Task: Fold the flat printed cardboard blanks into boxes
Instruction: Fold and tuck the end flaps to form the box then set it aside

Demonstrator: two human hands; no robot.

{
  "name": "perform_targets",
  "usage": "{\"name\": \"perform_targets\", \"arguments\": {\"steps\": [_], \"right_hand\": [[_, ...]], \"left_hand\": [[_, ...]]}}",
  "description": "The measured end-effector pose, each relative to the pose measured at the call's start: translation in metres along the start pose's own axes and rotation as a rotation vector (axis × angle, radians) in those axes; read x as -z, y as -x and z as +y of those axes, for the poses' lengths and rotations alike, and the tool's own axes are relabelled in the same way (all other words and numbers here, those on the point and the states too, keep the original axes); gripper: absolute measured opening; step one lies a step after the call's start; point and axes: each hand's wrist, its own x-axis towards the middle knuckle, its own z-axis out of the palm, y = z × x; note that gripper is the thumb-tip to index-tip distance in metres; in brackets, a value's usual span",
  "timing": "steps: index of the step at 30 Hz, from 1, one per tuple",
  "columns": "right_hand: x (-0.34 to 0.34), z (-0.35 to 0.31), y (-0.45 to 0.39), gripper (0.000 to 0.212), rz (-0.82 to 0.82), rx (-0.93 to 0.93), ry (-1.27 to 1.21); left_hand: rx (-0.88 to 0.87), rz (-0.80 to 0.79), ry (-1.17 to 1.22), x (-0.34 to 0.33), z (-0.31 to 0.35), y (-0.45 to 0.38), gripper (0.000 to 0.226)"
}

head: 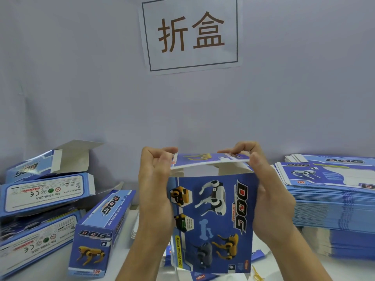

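Thin blue printed cardboard box (213,218), light and easily creased, is best held at its side edges, where left hand (155,191) and right hand (267,191) pinch its far top flap (209,160).

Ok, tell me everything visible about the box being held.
The box is printed blue cardboard, showing robot dogs, a bone and a DOG logo on its front. It stands upright in the air over the table, partly formed. Its top flap is hinged over, not yet shut, grey inside showing beneath. The left hand and right hand grip its sides, fingers pinching the flap.
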Motion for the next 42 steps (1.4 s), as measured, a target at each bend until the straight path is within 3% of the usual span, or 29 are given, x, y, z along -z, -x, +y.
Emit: {"name": "perform_targets", "arguments": {"steps": [1, 5, 8, 11, 14, 18, 22, 26, 32, 36, 42], "right_hand": [[0.002, -0.002, -0.002, 0.006, -0.008, -0.013, 0.024], [0.006, 0.002, 0.004, 0.038, -0.021, -0.024, 0.016], [0.009, 0.004, 0.007, 0.034, -0.014, -0.024, 0.034], [0.003, 0.001, 0.007, 0.02, -0.068, -0.053, 0.05], [-0.003, -0.001, 0.004, 0.045, -0.045, -0.033, 0.143], [0.003, 0.0, 0.004, 0.022, -0.028, 0.02, 0.2], [0.012, -0.001, 0.008, 0.037, -0.085, -0.016, 0.211], [0.016, -0.004, 0.008, 0.055, -0.057, 0.005, 0.272], [0.01, -0.003, 0.008, 0.028, 0.0, 0.035, 0.275], [0.0, -0.003, 0.009, 0.028, 0.018, -0.003, 0.23], [-0.006, -0.01, 0.003, 0.03, 0.098, 0.074, 0.328]], "left_hand": [[0.004, -0.034, 0.008, 0.003, -0.002, -0.001, 0.035], [0.004, -0.155, -0.014, 0.017, -0.005, -0.007, 0.031], [0.034, -0.264, -0.11, 0.023, -0.002, -0.01, 0.03], [0.094, -0.205, -0.074, 0.017, -0.001, -0.009, 0.026], [0.057, -0.181, -0.174, 0.011, -0.002, -0.004, 0.03], [0.021, -0.285, -0.294, 0.02, 0.004, -0.004, 0.026], [-0.026, -0.351, -0.392, 0.031, 0.009, -0.008, 0.033], [-0.101, -0.34, -0.422, 0.033, 0.005, -0.011, 0.039], [-0.143, -0.29, -0.516, 0.029, 0.002, -0.01, 0.038], [-0.033, -0.234, -0.365, 0.014, 0.006, -0.003, 0.036], [-0.098, -0.135, -0.289, -0.004, 0.012, 0.0, 0.03]]}}
